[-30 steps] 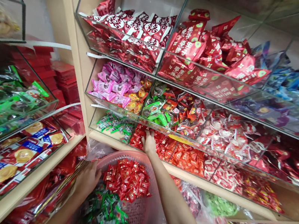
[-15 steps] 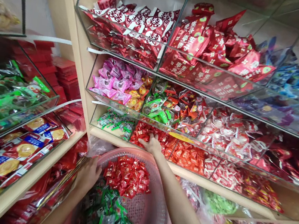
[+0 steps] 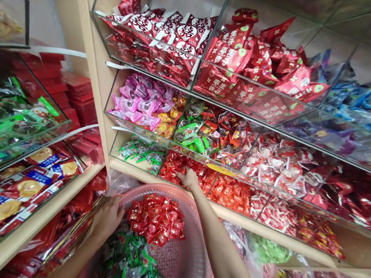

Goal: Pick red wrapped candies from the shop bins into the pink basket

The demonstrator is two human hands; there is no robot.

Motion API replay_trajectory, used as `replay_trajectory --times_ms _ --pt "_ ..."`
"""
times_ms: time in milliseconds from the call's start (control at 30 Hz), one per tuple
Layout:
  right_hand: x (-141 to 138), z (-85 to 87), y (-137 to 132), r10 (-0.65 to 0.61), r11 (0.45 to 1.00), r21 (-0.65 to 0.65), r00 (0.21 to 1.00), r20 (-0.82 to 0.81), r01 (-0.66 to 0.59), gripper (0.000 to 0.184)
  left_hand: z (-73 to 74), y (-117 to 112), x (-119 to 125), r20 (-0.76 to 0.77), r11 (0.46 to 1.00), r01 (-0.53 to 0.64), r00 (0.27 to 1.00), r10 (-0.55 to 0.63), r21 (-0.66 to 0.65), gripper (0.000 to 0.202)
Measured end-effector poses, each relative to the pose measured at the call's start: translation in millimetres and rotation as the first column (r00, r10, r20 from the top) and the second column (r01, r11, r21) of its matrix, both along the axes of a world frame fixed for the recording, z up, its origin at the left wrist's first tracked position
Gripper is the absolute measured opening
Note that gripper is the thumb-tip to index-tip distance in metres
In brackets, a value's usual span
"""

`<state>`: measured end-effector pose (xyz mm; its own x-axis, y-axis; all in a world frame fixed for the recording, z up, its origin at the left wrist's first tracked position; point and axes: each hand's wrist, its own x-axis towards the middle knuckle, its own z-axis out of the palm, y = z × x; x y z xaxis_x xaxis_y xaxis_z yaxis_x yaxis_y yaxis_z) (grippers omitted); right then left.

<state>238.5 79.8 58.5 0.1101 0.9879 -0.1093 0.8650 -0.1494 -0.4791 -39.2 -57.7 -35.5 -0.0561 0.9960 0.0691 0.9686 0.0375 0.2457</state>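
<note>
My left hand [image 3: 107, 218] grips the left rim of a pink perforated basket [image 3: 185, 270] held below the shelves. A heap of red wrapped candies [image 3: 158, 218] and a heap of green-and-silver candies [image 3: 132, 267] lie inside it. My right hand [image 3: 188, 178] reaches over the basket into the lowest glass bin [image 3: 180, 169], fingers curled down into the small red candies there. What those fingers hold is hidden among the wrappers.
Glass bins on wooden shelves hold pink candies [image 3: 140, 99], green ones [image 3: 141, 153], large red packets [image 3: 173, 38] and blue packets [image 3: 363, 104]. At left another shelf unit [image 3: 34, 223] carries cookie packs and green candies. Bagged sweets lie under the lowest shelf at right.
My right hand has drawn back slightly toward the front of the red candy bin and curled its fingers. The left hand and basket stay put.
</note>
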Motion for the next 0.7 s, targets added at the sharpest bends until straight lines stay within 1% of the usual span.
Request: replay_trajectory --times_ms 33,67,133,167,200,267,367,400,467,567,633,700 --pt "2.3 -3.6 1.4 -0.017 1.0 0.005 0.994 -0.11 0.018 0.03 -0.1 -0.1 0.0 0.0 1.0 0.0 1.0 0.0 0.002 0.042" --pt "4.2 -6.9 2.5 -0.039 0.999 0.003 0.972 -0.233 0.041 0.027 0.0 -0.3 0.0 0.002 1.0 0.0 1.0 0.0 0.003 0.042" --pt "6.9 -12.4 3.2 -0.08 0.996 -0.01 0.893 -0.444 0.084 0.023 0.7 -0.6 0.0 0.008 1.0 -0.002 1.0 0.002 0.003 0.042" --pt "7.8 -14.1 2.9 -0.094 0.995 -0.016 0.854 -0.511 0.1 0.022 1.1 -0.7 0.0 0.01 1.0 -0.001 1.0 0.001 0.002 0.043" --pt "8.4 -15.1 2.1 -0.103 0.994 -0.018 0.827 -0.553 0.111 0.021 1.4 -0.8 -0.1 0.009 1.0 0.0 1.0 0.0 0.002 0.043" --pt "9.2 -15.0 0.0 -0.106 0.992 -0.013 0.794 -0.598 0.122 0.021 1.6 -0.7 -0.4 0.009 1.0 0.009 1.0 -0.009 0.006 0.043" --pt "11.2 -10.6 -3.1 -0.107 0.99 -0.003 0.733 -0.671 0.142 0.02 0.5 -0.3 -1.2 0.006 1.0 0.018 1.0 -0.018 0.016 0.043" --pt "12.3 -8.4 -4.0 -0.115 0.987 -0.003 0.697 -0.708 0.159 0.02 -0.1 -0.1 -1.5 0.006 1.0 0.019 1.0 -0.019 0.017 0.043" --pt "14.7 -3.4 -6.2 -0.146 0.976 -0.023 0.578 -0.803 0.215 0.021 -1.2 0.2 -1.8 0.006 1.0 0.018 1.0 -0.018 0.021 0.042" --pt "17.6 4.7 -15.2 -0.194 0.954 -0.094 0.345 -0.918 0.285 0.025 -2.0 0.6 -1.5 0.02 0.999 0.02 1.0 -0.021 0.029 0.042" --pt "17.5 9.2 -27.9 -0.206 0.951 -0.133 0.251 -0.946 0.281 0.028 -1.7 0.6 -0.8 0.032 0.999 0.015 0.999 -0.016 0.031 0.042" --pt "15.2 11.6 -46.3 -0.199 0.957 -0.148 0.196 -0.96 0.248 0.03 -1.0 0.4 -0.1 0.04 1.0 0.007 0.999 -0.008 0.028 0.042"
